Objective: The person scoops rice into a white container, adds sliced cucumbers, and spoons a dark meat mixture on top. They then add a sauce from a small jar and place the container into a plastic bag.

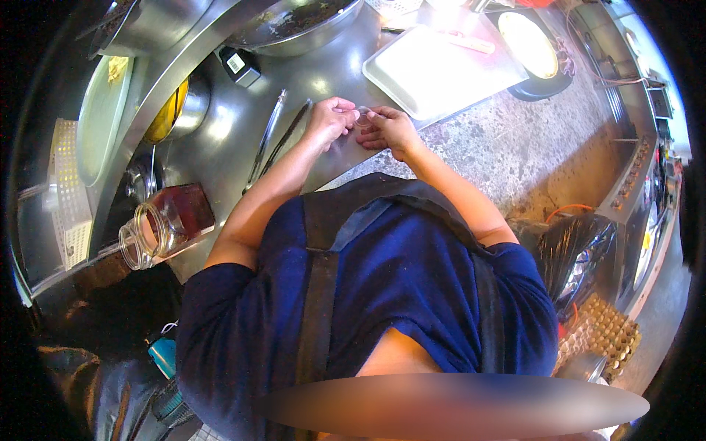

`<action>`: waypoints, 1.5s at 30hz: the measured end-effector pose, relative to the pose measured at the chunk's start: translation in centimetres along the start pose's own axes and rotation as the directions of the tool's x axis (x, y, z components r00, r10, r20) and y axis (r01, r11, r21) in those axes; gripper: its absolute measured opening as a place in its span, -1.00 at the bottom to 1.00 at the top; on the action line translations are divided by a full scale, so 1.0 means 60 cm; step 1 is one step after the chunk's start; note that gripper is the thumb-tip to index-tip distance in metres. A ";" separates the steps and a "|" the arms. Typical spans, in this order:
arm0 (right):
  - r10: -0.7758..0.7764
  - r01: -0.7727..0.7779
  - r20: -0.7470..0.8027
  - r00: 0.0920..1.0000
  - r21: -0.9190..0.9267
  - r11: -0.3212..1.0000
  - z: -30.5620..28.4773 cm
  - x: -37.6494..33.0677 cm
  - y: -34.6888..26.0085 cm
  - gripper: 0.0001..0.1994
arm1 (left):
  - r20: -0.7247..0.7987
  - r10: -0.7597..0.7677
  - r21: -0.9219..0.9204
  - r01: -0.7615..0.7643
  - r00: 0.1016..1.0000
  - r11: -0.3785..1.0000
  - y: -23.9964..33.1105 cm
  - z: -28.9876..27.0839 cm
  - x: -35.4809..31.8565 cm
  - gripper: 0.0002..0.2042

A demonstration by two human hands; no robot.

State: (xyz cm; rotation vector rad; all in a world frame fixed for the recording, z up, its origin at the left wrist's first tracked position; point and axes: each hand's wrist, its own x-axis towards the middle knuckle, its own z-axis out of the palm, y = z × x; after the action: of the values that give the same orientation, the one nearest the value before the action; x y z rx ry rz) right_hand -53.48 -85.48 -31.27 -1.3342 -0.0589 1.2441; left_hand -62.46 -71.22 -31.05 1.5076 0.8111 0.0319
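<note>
Both my hands meet over the front edge of the steel counter (220, 158). Between them is a small clear round piece (362, 112), perhaps a plastic cup or lid; the fingers partly cover it. My left hand (332, 123) pinches its left side with thumb and fingertips. On the other side, my right hand (391, 134) grips it with thumb and forefinger, its other fingers curled below. Just left of my left hand lie metal tongs (268, 136) and a dark, slim utensil (293, 131). A white cutting board (430, 73) is beyond my right hand.
A big metal pan (294, 29) and a black box (239, 67) stand at the back. To the left are a pot (194, 109) with yellow contents and a glass jar (180, 217) holding something dark red. Egg trays (603, 331) and a black plastic bag (570, 253) sit low right.
</note>
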 end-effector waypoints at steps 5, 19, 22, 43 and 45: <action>-0.019 0.018 -0.012 1.000 -0.039 0.999 -0.001 0.001 0.002 -0.70 | 0.077 -0.024 0.038 0.021 0.997 0.999 0.013 -0.006 0.012 -0.89; -0.475 0.500 -0.326 0.817 -0.009 0.866 -0.055 -0.053 -0.142 -0.51 | 0.282 0.365 0.061 -0.396 0.887 0.916 0.202 0.091 0.147 -0.82; -0.464 0.485 -0.433 0.773 -0.067 0.872 -0.082 -0.076 -0.140 -0.50 | 0.245 0.319 0.182 -0.367 0.916 0.912 0.205 0.100 0.180 -0.82; 0.121 -0.454 -0.649 0.751 -0.374 0.809 -0.588 -0.479 0.605 -0.66 | 0.913 -0.336 0.377 -0.795 0.233 0.475 -0.036 0.647 -0.069 -0.53; 0.167 -0.457 -0.709 0.686 -0.241 0.856 -0.608 -0.533 0.627 -0.65 | 0.896 -0.400 0.362 -0.842 0.195 0.400 -0.040 0.739 -0.069 -0.55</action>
State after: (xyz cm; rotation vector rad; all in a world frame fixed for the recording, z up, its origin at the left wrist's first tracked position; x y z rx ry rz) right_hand -66.64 -141.74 -52.01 -2.1783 0.4827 0.9821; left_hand -45.00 -111.73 -37.52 2.1711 -0.8427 -1.2305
